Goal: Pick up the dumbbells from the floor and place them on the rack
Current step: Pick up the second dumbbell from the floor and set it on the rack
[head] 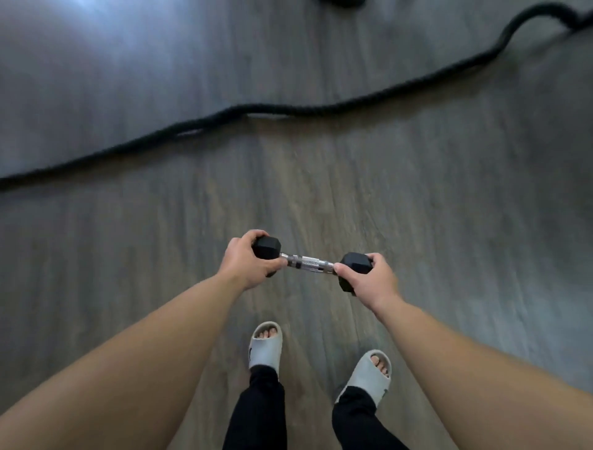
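Note:
A small dumbbell (307, 262) with black hexagonal heads and a chrome handle is held level in the air above the wooden floor, in front of my feet. My left hand (248, 263) wraps around its left head. My right hand (369, 279) grips the right head. The chrome handle between the two hands is bare. No rack is in view.
A thick black rope (288, 110) snakes across the grey wooden floor from the left edge to the top right. A dark object (343, 2) is cut off at the top edge. My feet in grey slides (265, 345) stand below the dumbbell.

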